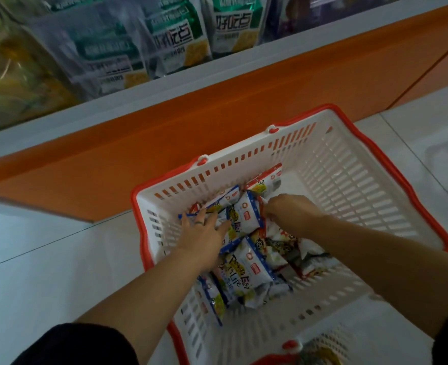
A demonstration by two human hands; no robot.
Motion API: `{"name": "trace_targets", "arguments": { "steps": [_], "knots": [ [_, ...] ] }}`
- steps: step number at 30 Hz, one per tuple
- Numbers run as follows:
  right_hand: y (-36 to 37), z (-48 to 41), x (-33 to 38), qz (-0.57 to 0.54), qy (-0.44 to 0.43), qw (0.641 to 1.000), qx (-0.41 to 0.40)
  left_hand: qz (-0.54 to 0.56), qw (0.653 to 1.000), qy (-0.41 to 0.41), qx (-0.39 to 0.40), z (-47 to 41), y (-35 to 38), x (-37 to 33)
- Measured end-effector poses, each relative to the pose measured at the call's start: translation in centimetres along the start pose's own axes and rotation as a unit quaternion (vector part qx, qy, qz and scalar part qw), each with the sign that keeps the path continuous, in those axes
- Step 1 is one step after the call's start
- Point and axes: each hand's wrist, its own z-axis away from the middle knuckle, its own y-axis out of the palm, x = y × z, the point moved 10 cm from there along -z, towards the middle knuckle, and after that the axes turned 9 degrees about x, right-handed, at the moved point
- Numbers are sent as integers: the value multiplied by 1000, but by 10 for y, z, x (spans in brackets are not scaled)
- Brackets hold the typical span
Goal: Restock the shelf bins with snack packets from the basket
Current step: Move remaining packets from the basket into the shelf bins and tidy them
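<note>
A white plastic basket (349, 164) with a red rim stands on the floor and holds several white snack packets with blue or red edges. Both my hands reach into it. My left hand (204, 233) lies with spread fingers on the packets at the basket's left side, touching a blue-edged packet (246, 214). My right hand (288, 209) has its fingers curled on the red edge of a packet beside that one. More packets (249, 272) lie lower in the basket, between my forearms.
The shelf's orange base panel (217, 106) runs behind the basket, with a white ledge above it. Clear shelf bins (91, 48) on the ledge hold green-and-white bagged snacks (175, 35). Pale floor tiles (46, 259) surround the basket. A second basket's rim (291, 349) shows at the bottom edge.
</note>
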Motion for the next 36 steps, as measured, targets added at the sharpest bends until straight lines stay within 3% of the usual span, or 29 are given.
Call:
{"name": "trace_targets", "arguments": {
  "steps": [7, 12, 15, 17, 19, 20, 22, 24, 26, 28, 31, 32, 33, 36],
  "knots": [
    [54, -13, -24, -89, 54, 992, 69, 20, 1000, 0, 22, 1, -3, -3],
    [37, -11, -36, -211, 45, 976, 4, 34, 998, -11, 45, 5, -10, -2],
    [21, 14, -53, -310, 49, 949, -41, 74, 997, 17, -35, 8, -38, -22],
    [4, 30, -61, -347, 56, 932, -87, 182, 978, 49, -92, 12, -65, -40],
    [-9, 40, -63, -407, 56, 903, -127, 347, 932, 53, -89, 10, -78, -50],
    [-17, 45, -61, -437, 53, 886, -146, 442, 893, 42, -81, 9, -80, -50],
    [-32, 54, -54, -489, 54, 851, -183, 634, 768, 13, -85, 2, -75, -43],
    [-40, 59, -42, -572, 54, 791, -209, 774, 624, -21, -102, -2, -68, -35],
    [-39, 57, -24, -639, 47, 740, -204, 839, 534, -27, -107, -7, -62, -32],
    [-37, 48, -6, -686, 13, 706, -173, 855, 505, -14, -115, -8, -62, -25],
    [-33, 35, -13, -739, -9, 661, -126, 866, 493, -23, -78, -7, -48, -12],
    [-30, 30, -26, -727, 14, 674, -130, 868, 491, -29, -67, -6, -42, -7],
    [-28, 23, -42, -683, 49, 714, -144, 870, 488, -30, -62, -5, -37, -2],
    [-24, -6, -64, -441, 91, 884, -128, 870, 490, -8, -54, -1, -33, 4]
  ]
}}
